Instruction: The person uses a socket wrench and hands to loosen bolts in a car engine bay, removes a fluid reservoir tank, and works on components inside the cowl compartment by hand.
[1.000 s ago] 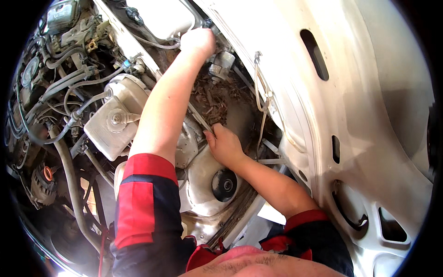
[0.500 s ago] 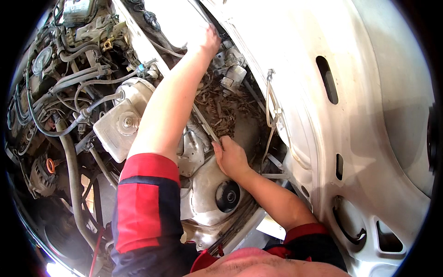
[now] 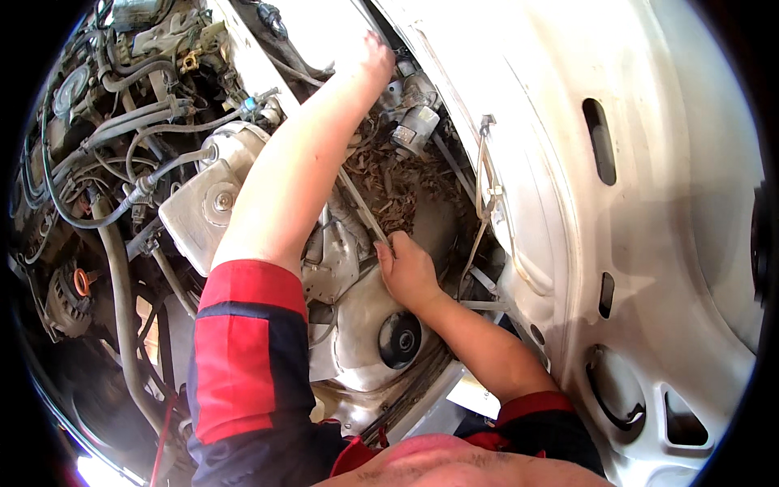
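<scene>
My left arm reaches far across the engine bay. At its end my left hand is curled beside the bright white panel; glare and the hand itself hide what the fingers hold. Lower down, my right hand is closed around the near end of a narrow metal strip, with the thumb on its left side. That strip runs up behind my left forearm. Beyond the right hand, dry leaves fill a recess below a pale cylindrical part.
Left of my arm are a grey reservoir, hoses and other engine parts. A strut tower with a black round cap lies below my right hand. The raised white hood fills the right side, with a cable along its edge.
The view has shifted slightly, so the hood sits farther right and the reservoir farther left. Both hands keep nearly the same places, with the right still on the strip.
</scene>
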`<action>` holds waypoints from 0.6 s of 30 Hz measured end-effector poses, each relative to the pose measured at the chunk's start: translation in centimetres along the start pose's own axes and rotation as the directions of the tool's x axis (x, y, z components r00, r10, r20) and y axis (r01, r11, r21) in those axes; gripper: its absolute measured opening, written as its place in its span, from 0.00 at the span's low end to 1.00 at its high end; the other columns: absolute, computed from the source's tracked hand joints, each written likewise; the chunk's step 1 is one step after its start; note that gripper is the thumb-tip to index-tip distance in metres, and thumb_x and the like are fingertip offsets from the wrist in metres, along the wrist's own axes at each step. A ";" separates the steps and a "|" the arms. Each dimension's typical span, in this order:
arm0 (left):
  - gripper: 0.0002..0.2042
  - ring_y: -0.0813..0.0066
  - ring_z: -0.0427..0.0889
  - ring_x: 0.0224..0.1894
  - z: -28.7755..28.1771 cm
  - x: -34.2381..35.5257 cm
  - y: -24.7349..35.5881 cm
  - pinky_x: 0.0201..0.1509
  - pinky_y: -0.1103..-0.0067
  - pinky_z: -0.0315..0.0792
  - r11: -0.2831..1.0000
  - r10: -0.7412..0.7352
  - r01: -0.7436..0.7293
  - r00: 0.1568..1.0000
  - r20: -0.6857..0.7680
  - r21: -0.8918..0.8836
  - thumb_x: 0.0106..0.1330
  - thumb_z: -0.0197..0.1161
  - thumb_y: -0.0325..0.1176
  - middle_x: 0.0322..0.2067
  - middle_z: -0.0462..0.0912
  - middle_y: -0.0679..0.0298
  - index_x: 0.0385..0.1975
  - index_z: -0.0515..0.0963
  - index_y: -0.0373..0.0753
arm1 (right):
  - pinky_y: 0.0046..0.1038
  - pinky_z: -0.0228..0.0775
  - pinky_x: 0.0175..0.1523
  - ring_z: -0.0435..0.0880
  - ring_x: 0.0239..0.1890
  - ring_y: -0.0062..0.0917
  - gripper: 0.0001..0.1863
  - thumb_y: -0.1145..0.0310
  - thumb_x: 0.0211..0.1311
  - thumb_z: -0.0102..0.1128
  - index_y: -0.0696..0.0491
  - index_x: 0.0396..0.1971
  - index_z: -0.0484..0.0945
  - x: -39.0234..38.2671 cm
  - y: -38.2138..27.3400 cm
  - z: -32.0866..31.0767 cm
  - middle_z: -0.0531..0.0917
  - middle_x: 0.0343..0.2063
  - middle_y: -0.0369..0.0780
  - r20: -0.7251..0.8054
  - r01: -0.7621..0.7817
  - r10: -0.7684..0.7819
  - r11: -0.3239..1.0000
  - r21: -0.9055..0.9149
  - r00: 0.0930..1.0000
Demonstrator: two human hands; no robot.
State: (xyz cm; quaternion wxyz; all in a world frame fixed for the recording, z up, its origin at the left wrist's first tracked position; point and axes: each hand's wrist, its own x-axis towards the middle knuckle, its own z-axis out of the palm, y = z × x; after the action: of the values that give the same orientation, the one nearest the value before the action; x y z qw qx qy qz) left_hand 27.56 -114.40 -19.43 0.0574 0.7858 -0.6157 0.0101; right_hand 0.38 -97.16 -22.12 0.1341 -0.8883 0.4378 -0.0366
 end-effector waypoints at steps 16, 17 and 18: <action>0.21 0.62 0.77 0.59 -0.9 -0.3 1.7 0.54 0.69 0.78 0.903 0.187 -0.062 0.947 0.260 -0.424 0.66 0.64 0.42 0.56 0.79 0.60 0.55 0.77 0.39 | 0.50 0.70 0.35 0.78 0.30 0.55 0.14 0.63 0.66 0.59 0.57 0.30 0.68 0.2 0.0 -0.3 0.79 0.26 0.53 -0.018 -0.006 0.006 1.000 0.010 1.000; 0.20 0.62 0.76 0.61 -1.9 -1.2 1.3 0.55 0.67 0.77 0.952 0.137 -0.072 0.969 0.203 -0.298 0.66 0.64 0.40 0.58 0.77 0.59 0.55 0.77 0.38 | 0.50 0.70 0.35 0.79 0.31 0.55 0.14 0.63 0.66 0.59 0.57 0.30 0.68 0.1 -0.2 -0.5 0.79 0.26 0.53 -0.015 -0.013 0.013 1.000 0.021 1.000; 0.20 0.62 0.75 0.62 -2.4 -1.8 1.1 0.57 0.66 0.76 0.983 0.096 -0.072 0.986 0.139 -0.167 0.67 0.63 0.39 0.60 0.76 0.58 0.55 0.77 0.37 | 0.50 0.70 0.35 0.79 0.31 0.55 0.14 0.63 0.66 0.59 0.57 0.30 0.68 0.1 -0.3 -0.6 0.79 0.26 0.53 -0.017 -0.012 0.013 1.000 0.025 1.000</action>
State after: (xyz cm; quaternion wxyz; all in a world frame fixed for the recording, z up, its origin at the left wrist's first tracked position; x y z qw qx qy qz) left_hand 26.20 -112.69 -17.11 0.0752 0.7504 -0.6498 -0.0951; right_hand 0.53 -97.23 -21.44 0.1417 -0.8835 0.4439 -0.0488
